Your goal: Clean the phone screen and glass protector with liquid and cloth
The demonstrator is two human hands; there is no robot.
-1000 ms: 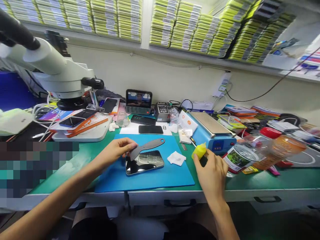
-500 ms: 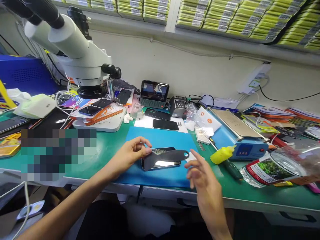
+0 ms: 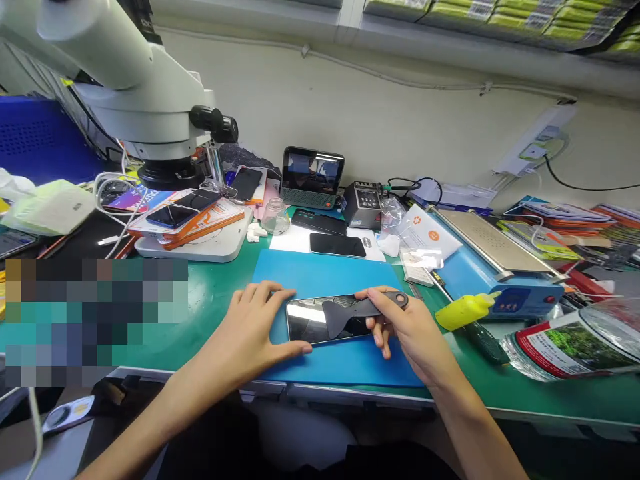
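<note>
A smartphone (image 3: pixel 307 325) lies face up on the blue mat (image 3: pixel 325 270), its glass catching a bright reflection. My left hand (image 3: pixel 255 322) spans the phone's left end, index finger at the far corner and thumb along the near edge. In my right hand (image 3: pixel 405 327) is a dark grey plastic scraper (image 3: pixel 340 318), pinched by its handle between thumb and fingers. Its wide blade lies over the middle of the screen; whether it presses on the glass I cannot tell. The right fingers hide part of the phone's right end.
A microscope (image 3: pixel 145 110) overhangs the left side. Behind the mat are two dark phones (image 3: pixel 337 245), a glass jar (image 3: pixel 276 217) and a small screen device (image 3: pixel 313 177). To the right are a yellow bottle (image 3: pixel 465 311), a blue heating plate machine (image 3: pixel 520 300) and a clear tub (image 3: pixel 565 340).
The scraper has passed from my left hand to my right, its blade now over the screen. My left hand has moved onto the phone's left end. The camera view has shifted downward.
</note>
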